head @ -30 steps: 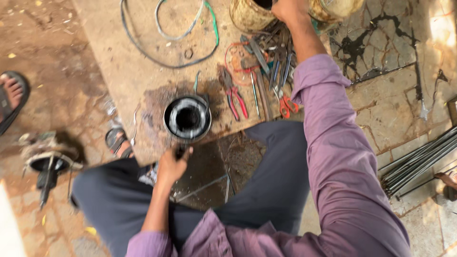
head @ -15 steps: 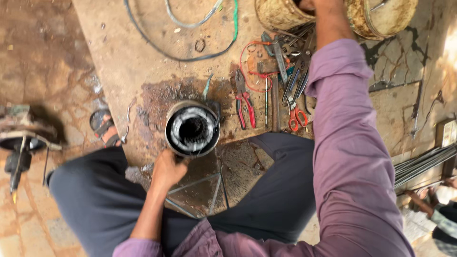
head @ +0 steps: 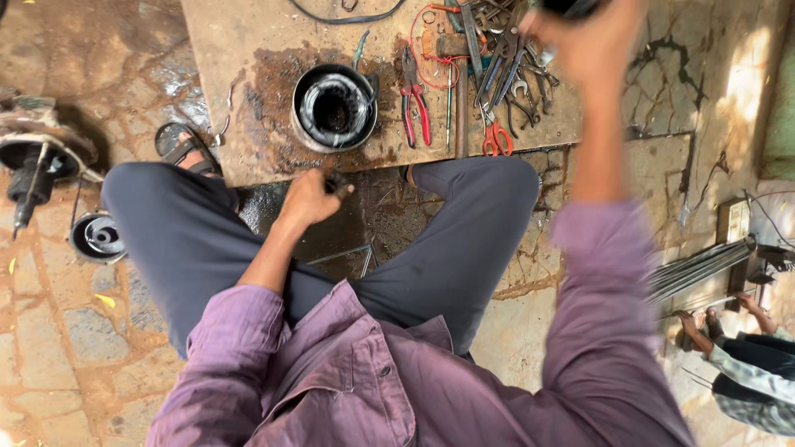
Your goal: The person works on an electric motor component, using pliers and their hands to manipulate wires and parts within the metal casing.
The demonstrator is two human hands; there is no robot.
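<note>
Left hand (head: 308,199) rests between the knees, fingers curled narrowly around a small dark part (head: 335,184). Just beyond it, a round metal housing (head: 334,108) with wire windings sits upright on the stained board (head: 240,91). Red-handled pliers (head: 416,98) lie beside it. Right hand (head: 592,37), blurred, is raised over the tool pile (head: 501,58); its grip cannot be determined.

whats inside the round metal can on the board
The can shows shiny wire coils wound around its inner wall, with a dark hollow in the middle. Its bottom is lost in shadow. It stands on a stained board, so what is under it is covered.
</note>
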